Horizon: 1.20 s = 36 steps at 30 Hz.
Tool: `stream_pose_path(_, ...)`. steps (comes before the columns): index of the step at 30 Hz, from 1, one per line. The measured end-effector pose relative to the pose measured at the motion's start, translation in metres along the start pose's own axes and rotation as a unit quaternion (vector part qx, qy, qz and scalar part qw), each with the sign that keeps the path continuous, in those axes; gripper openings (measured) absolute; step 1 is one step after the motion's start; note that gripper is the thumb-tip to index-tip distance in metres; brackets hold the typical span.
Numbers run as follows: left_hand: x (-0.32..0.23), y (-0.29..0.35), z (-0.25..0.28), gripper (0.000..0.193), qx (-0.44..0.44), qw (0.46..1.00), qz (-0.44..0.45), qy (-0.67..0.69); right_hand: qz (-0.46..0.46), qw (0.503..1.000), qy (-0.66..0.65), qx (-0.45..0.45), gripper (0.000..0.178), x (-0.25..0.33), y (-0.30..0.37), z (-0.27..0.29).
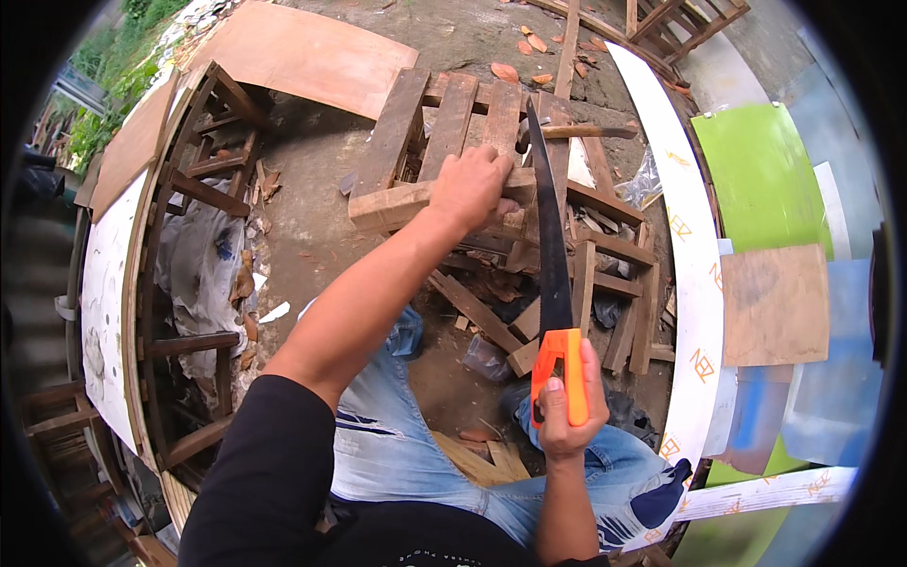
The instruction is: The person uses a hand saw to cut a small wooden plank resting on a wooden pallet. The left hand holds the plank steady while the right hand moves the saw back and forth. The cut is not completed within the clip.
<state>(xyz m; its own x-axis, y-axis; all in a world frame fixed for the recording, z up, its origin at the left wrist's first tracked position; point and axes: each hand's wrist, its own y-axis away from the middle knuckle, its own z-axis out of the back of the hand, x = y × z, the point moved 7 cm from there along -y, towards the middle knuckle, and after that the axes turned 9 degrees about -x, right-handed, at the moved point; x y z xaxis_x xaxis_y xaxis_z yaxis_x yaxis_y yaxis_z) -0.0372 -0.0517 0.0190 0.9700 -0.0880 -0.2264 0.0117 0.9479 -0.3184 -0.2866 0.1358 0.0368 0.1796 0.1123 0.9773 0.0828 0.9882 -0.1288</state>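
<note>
My right hand (pixel 570 411) is wrapped round the orange handle of a hand saw (pixel 555 269). The dark blade points away from me, alongside the right end of a wooden bar (pixel 392 205); whether its teeth touch the wood I cannot tell. My left hand (pixel 475 189) grips that bar near its right end, fingers over the top and thumb toward the front edge. The bar lies across the near end of a low slatted wooden bench (pixel 448 128). Behind the blade, a hammer (pixel 590 132) with a wooden handle rests on the bench.
Wood offcuts (pixel 477 307) and a clear plastic cup (pixel 487 359) lie on the ground below the bench. A wooden frame (pixel 194 184) stands at left, beside a plywood sheet (pixel 302 52). Along the right runs a long white board (pixel 694 312), with a green panel (pixel 761 170) beyond.
</note>
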Motion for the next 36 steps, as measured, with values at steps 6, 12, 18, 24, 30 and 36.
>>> stream_pose_path(6,0.008,0.002,-0.019,0.048,0.022,1.0,-0.004,-0.016,-0.002,0.999,0.032,-0.027,0.055,0.029,0.003,0.03)
stream_pose_path(12,0.017,-0.002,-0.026,0.052,0.101,0.995,0.024,0.002,-0.002,0.999,0.049,-0.009,0.054,0.018,0.002,0.021)
stream_pose_path(18,0.027,-0.013,-0.03,0.053,0.199,0.979,0.03,-0.012,0.043,0.997,0.056,0.009,0.053,0.023,0.001,0.017)
stream_pose_path(24,0.022,-0.011,-0.025,0.055,0.172,0.983,0.055,-0.026,0.081,0.994,0.073,0.017,0.053,0.022,-0.001,0.018)
stream_pose_path(30,0.019,-0.013,-0.021,0.053,0.192,0.977,0.071,-0.06,0.08,0.993,0.083,0.024,0.052,0.022,0.014,0.027)
stream_pose_path(36,0.021,-0.014,-0.025,0.051,0.195,0.977,0.068,-0.057,0.033,0.995,0.096,0.021,0.051,0.029,0.042,0.048)
